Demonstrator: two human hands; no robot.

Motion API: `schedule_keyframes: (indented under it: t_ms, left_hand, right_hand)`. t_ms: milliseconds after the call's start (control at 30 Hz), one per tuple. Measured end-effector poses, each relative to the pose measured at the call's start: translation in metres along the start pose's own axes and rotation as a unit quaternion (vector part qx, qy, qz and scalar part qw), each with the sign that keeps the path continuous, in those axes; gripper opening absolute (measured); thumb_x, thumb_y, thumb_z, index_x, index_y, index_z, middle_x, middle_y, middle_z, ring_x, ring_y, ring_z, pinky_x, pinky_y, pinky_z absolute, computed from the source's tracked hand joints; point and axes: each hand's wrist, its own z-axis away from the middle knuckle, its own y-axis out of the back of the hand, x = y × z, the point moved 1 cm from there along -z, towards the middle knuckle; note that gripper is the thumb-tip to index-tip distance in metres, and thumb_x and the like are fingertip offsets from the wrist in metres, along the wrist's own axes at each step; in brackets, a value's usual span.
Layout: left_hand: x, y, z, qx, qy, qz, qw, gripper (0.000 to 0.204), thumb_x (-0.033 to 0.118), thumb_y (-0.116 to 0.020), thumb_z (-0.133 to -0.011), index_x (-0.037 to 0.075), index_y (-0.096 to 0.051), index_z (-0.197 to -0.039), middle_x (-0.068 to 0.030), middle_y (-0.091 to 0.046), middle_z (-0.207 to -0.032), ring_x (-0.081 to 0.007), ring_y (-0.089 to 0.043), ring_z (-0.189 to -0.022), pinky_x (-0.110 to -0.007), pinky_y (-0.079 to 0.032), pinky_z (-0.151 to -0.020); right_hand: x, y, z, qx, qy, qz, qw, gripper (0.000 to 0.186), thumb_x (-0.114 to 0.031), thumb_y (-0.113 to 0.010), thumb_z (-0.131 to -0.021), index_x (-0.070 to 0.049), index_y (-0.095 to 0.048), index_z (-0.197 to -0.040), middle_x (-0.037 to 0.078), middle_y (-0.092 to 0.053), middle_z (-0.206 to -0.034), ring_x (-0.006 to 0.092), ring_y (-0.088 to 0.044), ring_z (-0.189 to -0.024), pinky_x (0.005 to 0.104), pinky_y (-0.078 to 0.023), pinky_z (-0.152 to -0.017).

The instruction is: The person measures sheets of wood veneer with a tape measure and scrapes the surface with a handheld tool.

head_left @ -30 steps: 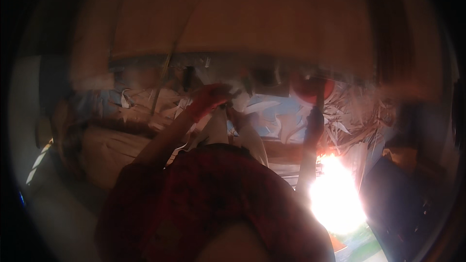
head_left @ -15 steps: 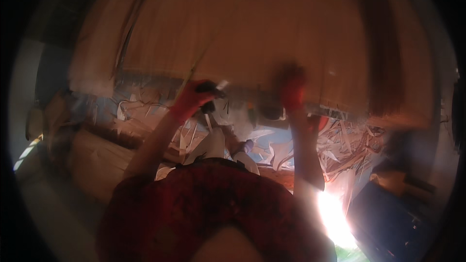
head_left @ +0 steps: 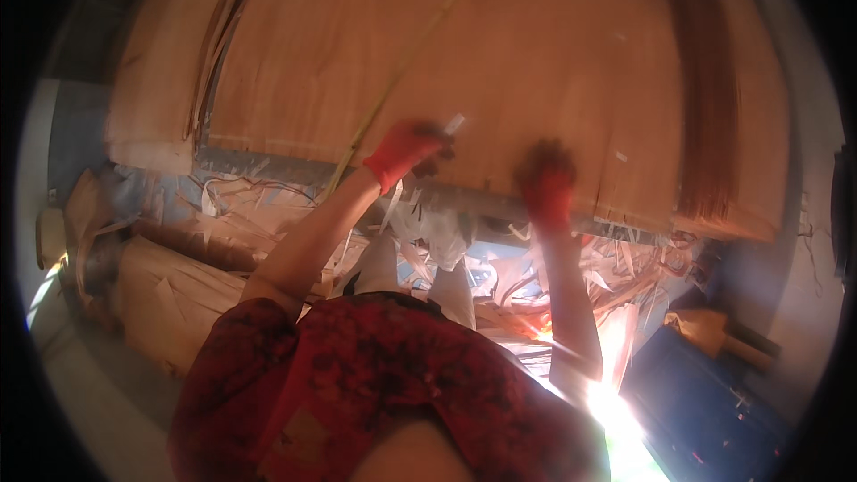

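Wide thin wood sheets (head_left: 446, 45) lie before me, a thin yellow strip (head_left: 402, 71) running diagonally across them. My left hand (head_left: 411, 152), in a red glove with dark fingers, is at their near edge, closed around something dark with a small pale piece; I cannot make out what it is. My right hand (head_left: 548, 180), in a matching glove, is on or just over the sheet to the right, its fingers too blurred to read.
Torn wood strips (head_left: 237, 219) litter the area below the edge around my legs. A wrapped or stacked sheet bundle (head_left: 170, 303) lies at the lower left. A dark blue case or bin (head_left: 687, 393) stands at the lower right, beside bright glare.
The view has shifted to show more of the sheets. My right hand has risen from lower right onto them, and my left hand has moved up and right with the dark object.
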Motion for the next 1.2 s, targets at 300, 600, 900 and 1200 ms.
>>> schedule_keyframes:
  t_ms: [300, 600, 900, 1200]
  left_hand:
    - [-0.005, -0.033, -0.043, 0.020, 0.022, -0.012, 0.999, 0.021, 0.022, -0.065, -0.091, 0.005, -0.070, -0.103, -0.0072, -0.075, -0.088, -0.0140, -0.062, -0.058, -0.026, -0.046, -0.051]
    - [-0.015, -0.047, -0.115, -0.052, -0.004, 0.025, 0.998, 0.022, 0.022, -0.068, -0.089, 0.004, -0.071, -0.101, -0.0096, -0.075, -0.085, -0.0147, -0.065, -0.061, -0.027, -0.048, -0.052]
    - [0.008, -0.071, -0.142, -0.047, 0.053, -0.030, 0.997, 0.019, 0.020, -0.071, -0.086, 0.003, -0.073, -0.095, -0.0091, -0.074, -0.076, -0.0162, -0.067, -0.060, -0.028, -0.048, -0.051]
    - [0.001, -0.059, -0.142, -0.064, 0.084, 0.040, 0.994, 0.029, 0.028, -0.069, -0.089, 0.002, -0.072, -0.101, -0.0112, -0.075, -0.083, -0.0180, -0.068, -0.062, -0.029, -0.050, -0.052]
  right_hand:
    - [0.011, -0.037, -0.027, -0.014, 0.080, 0.039, 0.996, 0.062, -0.044, -0.059, -0.091, -0.021, -0.046, -0.148, 0.011, -0.037, -0.157, 0.0434, -0.027, -0.145, 0.0580, -0.018, -0.119]
    - [0.009, -0.028, -0.028, -0.013, 0.078, 0.038, 0.996, 0.072, -0.043, -0.066, -0.087, -0.018, -0.042, -0.150, 0.011, -0.036, -0.157, 0.0427, -0.026, -0.145, 0.0615, -0.017, -0.118]
    - [0.006, -0.008, -0.050, -0.046, 0.104, 0.036, 0.993, 0.100, -0.040, -0.081, -0.073, -0.011, -0.030, -0.154, 0.008, -0.036, -0.156, 0.0400, -0.023, -0.147, 0.0617, -0.016, -0.119]
    - [0.007, -0.014, -0.081, -0.180, 0.110, -0.015, 0.977, 0.110, -0.029, -0.089, -0.064, -0.015, -0.029, -0.155, 0.024, -0.031, -0.157, 0.0410, -0.023, -0.147, 0.0548, -0.014, -0.122]
